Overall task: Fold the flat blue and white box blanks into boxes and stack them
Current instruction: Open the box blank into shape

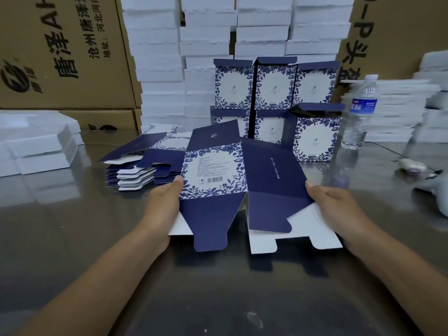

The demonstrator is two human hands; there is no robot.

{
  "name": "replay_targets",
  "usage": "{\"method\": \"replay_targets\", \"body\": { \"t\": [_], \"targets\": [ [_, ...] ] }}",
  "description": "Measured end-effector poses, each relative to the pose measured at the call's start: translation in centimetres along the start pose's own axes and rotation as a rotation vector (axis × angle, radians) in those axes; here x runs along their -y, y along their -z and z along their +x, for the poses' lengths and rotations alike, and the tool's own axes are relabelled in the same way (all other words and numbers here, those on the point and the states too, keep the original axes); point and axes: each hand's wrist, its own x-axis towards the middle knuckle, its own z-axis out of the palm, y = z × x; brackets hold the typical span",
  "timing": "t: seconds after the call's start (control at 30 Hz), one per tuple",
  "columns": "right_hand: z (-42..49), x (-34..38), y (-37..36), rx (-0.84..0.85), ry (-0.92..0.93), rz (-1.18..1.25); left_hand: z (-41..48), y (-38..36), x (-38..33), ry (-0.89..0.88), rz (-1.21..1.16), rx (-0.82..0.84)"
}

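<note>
Holding centre frame, the left grip pinches the left edge of the box blank, thumb on top of the floral barcode panel, fingers hidden beneath. Over on the right, the right grip pinches the edge of the plain navy panel the same way. The blank is partly opened, creased between those two panels, its bottom flaps pointing toward the lower frame above the shiny surface. Left of centre, a pile of flat blanks lies on it. Upper centre, folded boxes stand stacked in two rows, top flaps raised. A water bottle stands upright just right of them, and white boxes tower behind.
</note>
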Motion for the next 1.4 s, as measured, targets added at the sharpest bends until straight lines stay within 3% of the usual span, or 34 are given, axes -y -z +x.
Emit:
{"method": "replay_targets", "body": {
  "t": [0.17,0.27,0.53,0.73,0.93,1.03,1.2,1.4],
  "targets": [
    [0.1,-0.2,0.0,-0.063,-0.007,0.0,0.2,-0.1,-0.2,0.052,-0.054,0.056],
    [0.3,-0.2,0.1,-0.096,-0.024,0.022,0.2,-0.3,0.1,-0.002,0.037,0.074],
    [0.2,0.2,0.3,-0.041,-0.088,0.031,0.3,0.1,0.2,0.014,0.0,0.085],
    [0.0,0.0,0.1,0.013,0.006,-0.079,0.5,0.2,0.4,-0.015,0.024,0.071],
    [0.3,-0.7,-0.3,-0.126,0.182,-0.265,0.6,0.5,0.4,-0.062,0.104,0.086],
    [0.1,-1.0,-0.6,-0.053,0.243,-0.301,0.4,0.6,0.0,-0.027,0.105,0.096],
    [-0.7,-1.1,-0.9,0.247,0.313,-0.298,-0.4,0.0,-0.6,-0.064,-0.053,0.316],
    [-0.9,-0.8,-1.2,0.207,0.374,-0.282,-0.9,-1.2,0.2,-0.212,0.141,0.51]
  ]
}}
